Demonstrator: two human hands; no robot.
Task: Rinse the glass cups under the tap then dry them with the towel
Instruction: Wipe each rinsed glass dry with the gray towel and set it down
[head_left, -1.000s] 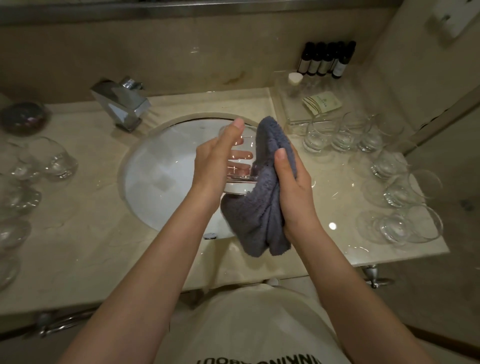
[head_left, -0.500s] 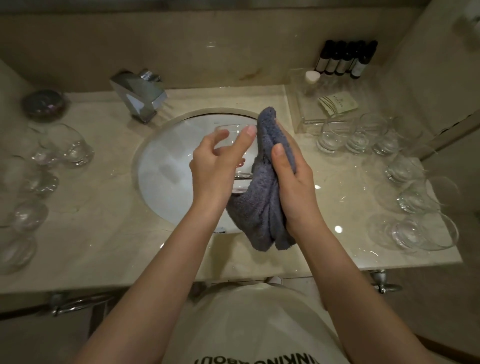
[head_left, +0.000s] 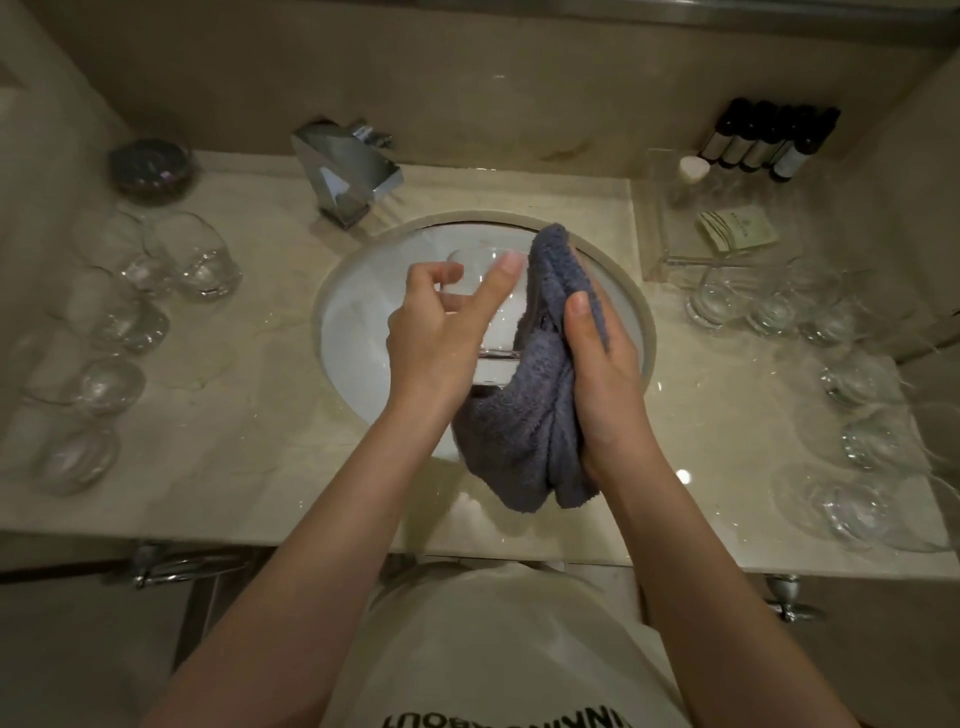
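1. now over the white sink basin (head_left: 358, 332): left hand (head_left: 441, 332) curled round a clear glass cup (head_left: 493, 312), thumb laid along the near wall up to the rim, fingers bent round the far side.
2. cup held above the basin, mouth tilted away toward the back wall, thick base nearest the camera.
3. right hand (head_left: 602, 374) clamped on a grey towel (head_left: 524, 415), thumb pressed over the cloth, fingers hidden behind it.
4. towel pushed against the right side of the cup and bunched under its base, top fold rising above the rim, loose end hanging below the right wrist over the front of the counter (head_left: 249, 415).
5. chrome tap (head_left: 345, 171) behind the basin to the left, spout angled toward the bowl, well apart from the cup; no water visible at the spout.
6. glasses on the left of the counter (head_left: 192, 260), in a loose run from near the tap toward the front edge, a dark round dish (head_left: 150, 166) behind them.
7. more glasses on the right (head_left: 862, 379), a row near the clear tray (head_left: 670, 228) and a column down toward the front edge.
8. in the far right corner, a row of dark bottles (head_left: 769, 140), a white-capped bottle (head_left: 693, 171) and a pale sachet (head_left: 737, 234) on the tray.
9. at the bottom, a pale shirt (head_left: 493, 649) with black lettering, read upside down.
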